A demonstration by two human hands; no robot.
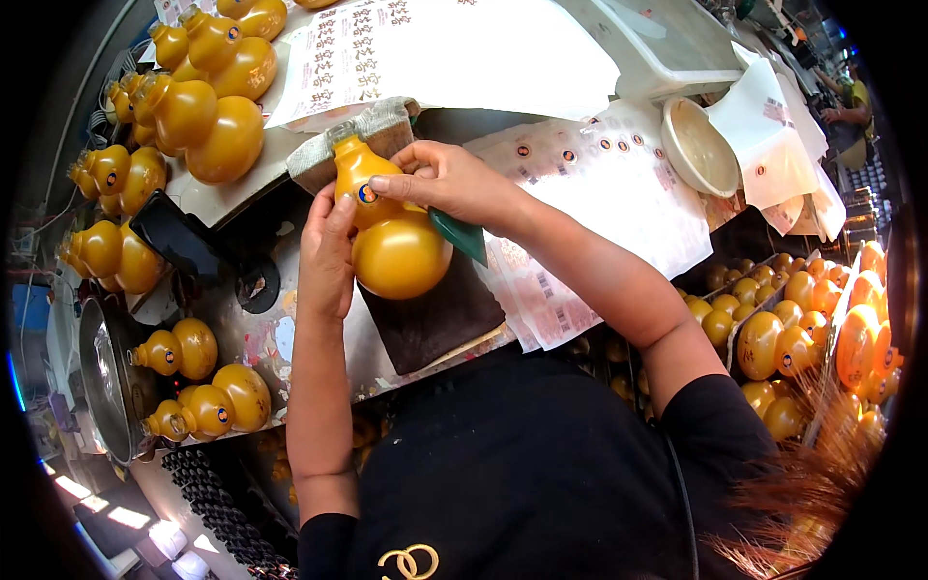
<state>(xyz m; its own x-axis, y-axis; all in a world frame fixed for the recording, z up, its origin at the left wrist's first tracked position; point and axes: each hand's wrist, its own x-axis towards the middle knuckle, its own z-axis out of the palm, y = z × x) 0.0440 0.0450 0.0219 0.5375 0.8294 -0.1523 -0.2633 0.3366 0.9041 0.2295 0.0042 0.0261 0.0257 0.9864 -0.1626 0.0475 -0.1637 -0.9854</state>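
Note:
A yellow gourd-shaped bottle [401,256] with a clear glass mouth leans over the workbench, its neck end against a folded grey cloth [385,128]. My left hand [327,249] is closed round its left side, with the thumb near the waist. On the upper bulb sits a small round dark-blue and orange decal [366,194]. The thumb of my right hand [449,184] presses beside this decal. A flat green scraper [459,237] sticks out beneath my right hand, held in its curled fingers. Under the bottle lies a dark mat [440,324].
Decal sheets [619,203] cover the bench at right, near a cream bowl [700,147] and a clear plastic bin [677,48]. More gourd bottles [222,140] stand at left, beside a black phone on a stand [179,232] and a metal pan [108,377]. Bottle crates [773,319] fill the right.

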